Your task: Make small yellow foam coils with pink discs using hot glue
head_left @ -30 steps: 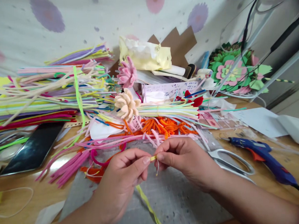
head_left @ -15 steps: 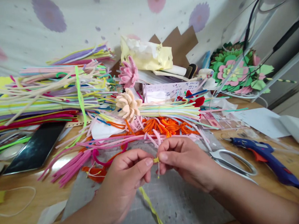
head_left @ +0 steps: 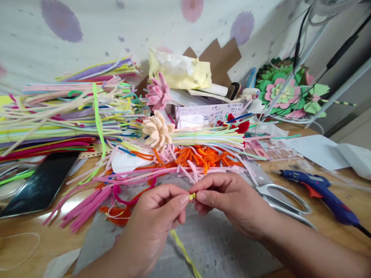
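Pinching, both sides: left hand (head_left: 158, 221) has thumb and index fingertip closed on the left end of a small yellow piece (head_left: 191, 197); right hand (head_left: 232, 198) has thumb and index fingertip closed on its right end. Only a short stretch of the piece shows between the two grips, and the remaining fingers of each hand are curled in. Location of piece: above the grey mat (head_left: 229, 250), toward its far part, fingertips of the two hands very near each other. A yellow-green strip (head_left: 185, 254) extends downward from beneath the left hand over the mat; its upper end is hidden, so cannot tell whether it joins the piece. Beyond the hands, pink fuzzy stems (head_left: 88, 206) and a tangle of orange stems (head_left: 209, 156) lie across the far side of the mat. Behind these, a cream flower (head_left: 157, 131) sits in front of a pink flower (head_left: 157, 92). To the right of the right hand: scissors (head_left: 295, 197), grey handles showing, blades hidden; farther right, a blue glue gun (head_left: 323, 194) lying on the wooden desk (head_left: 18, 244). At left, a black flat slab (head_left: 41, 184), glossy, beside the pink stems.
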Available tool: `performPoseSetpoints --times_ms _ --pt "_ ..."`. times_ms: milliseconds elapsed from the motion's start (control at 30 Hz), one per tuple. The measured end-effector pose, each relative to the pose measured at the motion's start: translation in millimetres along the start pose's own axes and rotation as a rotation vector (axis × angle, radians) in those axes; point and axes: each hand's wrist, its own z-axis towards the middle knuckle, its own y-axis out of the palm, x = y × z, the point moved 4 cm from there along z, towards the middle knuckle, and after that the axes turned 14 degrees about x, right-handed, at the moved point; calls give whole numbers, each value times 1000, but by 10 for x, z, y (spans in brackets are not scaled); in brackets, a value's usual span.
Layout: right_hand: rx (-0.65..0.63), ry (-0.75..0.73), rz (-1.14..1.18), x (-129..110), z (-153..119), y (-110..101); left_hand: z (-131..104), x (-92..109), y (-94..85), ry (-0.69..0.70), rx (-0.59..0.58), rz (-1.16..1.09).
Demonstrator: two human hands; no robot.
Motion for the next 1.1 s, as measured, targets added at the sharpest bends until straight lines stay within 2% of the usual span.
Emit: performPoseSetpoints --times_ms 267,500,933,1100 --pt "107 -123 -223 -100 -36 19 4 -18 -33 177 -50 207" --pt "124 -166 -359 -117 -41 35 -22 15 -19 248 -11 330" --pt "82 -170 -337 -79 -31 39 -22 0 -34 280 -50 354" --pt "62 -59 -185 -30 -26 4 -24 -5 -38 266 -101 320"
